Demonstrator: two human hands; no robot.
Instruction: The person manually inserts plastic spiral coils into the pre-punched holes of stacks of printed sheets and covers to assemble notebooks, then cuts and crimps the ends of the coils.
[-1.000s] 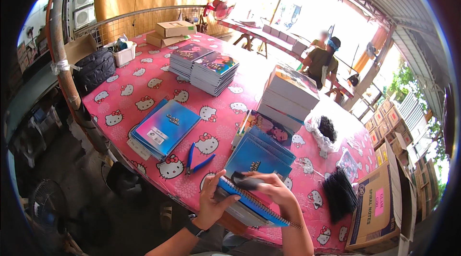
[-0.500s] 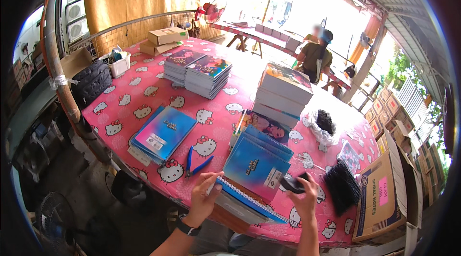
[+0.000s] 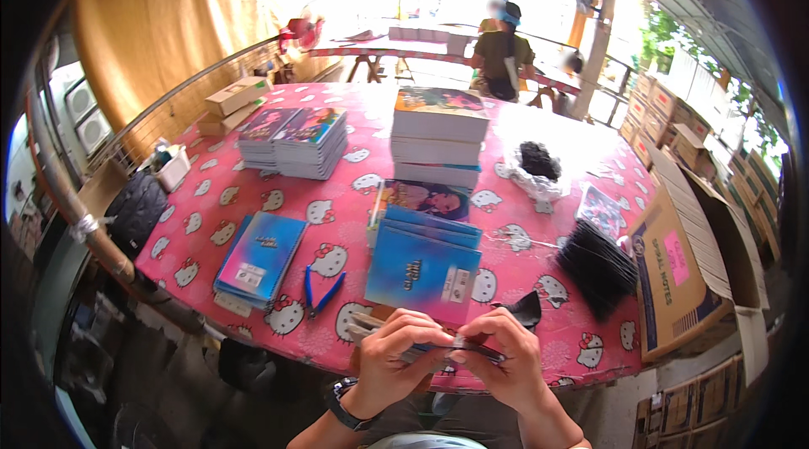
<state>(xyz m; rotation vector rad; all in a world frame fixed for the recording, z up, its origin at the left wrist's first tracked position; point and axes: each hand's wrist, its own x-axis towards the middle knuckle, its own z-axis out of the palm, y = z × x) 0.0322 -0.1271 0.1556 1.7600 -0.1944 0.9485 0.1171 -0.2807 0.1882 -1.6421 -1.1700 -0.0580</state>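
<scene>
My left hand point(image 3: 400, 356) and my right hand point(image 3: 506, 356) meet at the table's near edge, fingertips pinched together. Between them shows a narrow whitish coil end and a dark edge of a spiral notebook point(image 3: 487, 352), mostly hidden by the fingers. Just beyond lies a small pile of blue-and-pink notebooks point(image 3: 421, 268). A crumpled-looking black object point(image 3: 524, 310) rests behind my right hand. To the left, blue-handled pliers point(image 3: 324, 289) lie open beside another pile of blue-and-pink notebooks point(image 3: 263, 257).
A tall stack of thick books point(image 3: 438, 141) stands mid-table, with shorter book stacks point(image 3: 295, 146) left of it. Black wire coils point(image 3: 597, 270) and an open carton point(image 3: 687, 272) are on the right; a plastic bag point(image 3: 535, 171) lies farther back. A person point(image 3: 503, 53) is beyond the table.
My hands have come together, the right one leaving the black object behind. The spiral notebook, earlier lying flat at the edge, is now mostly hidden. The view has turned right.
</scene>
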